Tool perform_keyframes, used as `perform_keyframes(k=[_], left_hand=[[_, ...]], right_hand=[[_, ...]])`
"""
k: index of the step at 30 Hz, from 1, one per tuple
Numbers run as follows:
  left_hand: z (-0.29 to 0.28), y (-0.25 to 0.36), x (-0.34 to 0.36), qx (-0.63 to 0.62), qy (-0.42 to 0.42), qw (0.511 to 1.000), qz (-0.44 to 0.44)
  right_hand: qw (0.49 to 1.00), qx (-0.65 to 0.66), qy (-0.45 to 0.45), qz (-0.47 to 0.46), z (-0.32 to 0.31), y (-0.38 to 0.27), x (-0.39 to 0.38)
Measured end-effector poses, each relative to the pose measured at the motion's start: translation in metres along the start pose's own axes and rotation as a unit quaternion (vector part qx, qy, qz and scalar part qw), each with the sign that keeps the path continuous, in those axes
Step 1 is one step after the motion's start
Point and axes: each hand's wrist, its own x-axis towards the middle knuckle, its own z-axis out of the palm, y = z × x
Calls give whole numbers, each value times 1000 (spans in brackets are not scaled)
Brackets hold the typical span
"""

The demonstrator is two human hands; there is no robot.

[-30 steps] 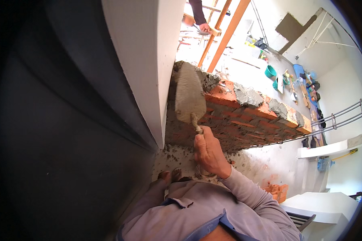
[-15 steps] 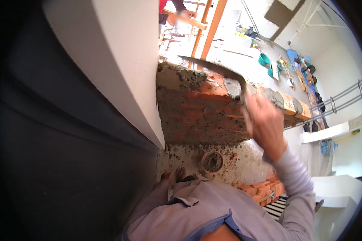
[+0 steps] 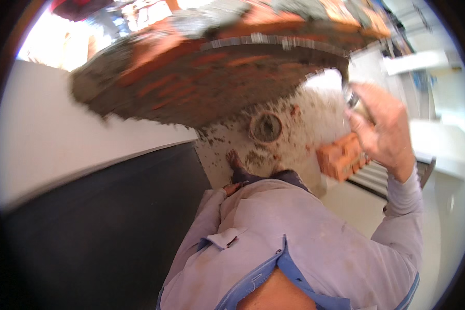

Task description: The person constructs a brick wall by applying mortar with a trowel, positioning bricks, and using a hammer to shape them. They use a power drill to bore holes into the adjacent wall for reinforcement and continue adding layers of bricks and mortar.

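My right hand is closed around the handle of a trowel at the right. Its blade, smeared by motion, seems to reach left across the face of a low brick wall. Grey mortar coats much of that face, with orange brick showing through in streaks. Lumps of mortar lie along the wall's top. Low beside my thigh is my left hand, small and in shade; its fingers are not clear enough to read.
A round bucket with grey mortar stands on the spattered floor below the wall. Stacked orange bricks sit at the right, near a slatted grate. A white wall and a dark panel close off the left.
My right hand has moved right and upward in view with the trowel, now lower against the wall's face. The view has turned, so the wall appears higher and tilted. My left hand has come into sight.
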Motion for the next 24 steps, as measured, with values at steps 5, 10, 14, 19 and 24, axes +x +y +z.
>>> perform_keyframes(k=[5,10,14,19,24], left_hand=[[33,-86,71,319,-44,942,92],[106,24,33,339,33,933,-118],[138,53,87,436,49,890,-127],[132,12,104,423,137,892,-87],[128,23,105,386,181,902,-68]], right_hand=[[923,130,-266,245,164,75,-141],[829,75,-414,368,452,160,-315],[876,-3,-333,348,630,211,-397],[814,94,-396,415,709,189,-312],[813,190,-357,418,735,126,-335]])
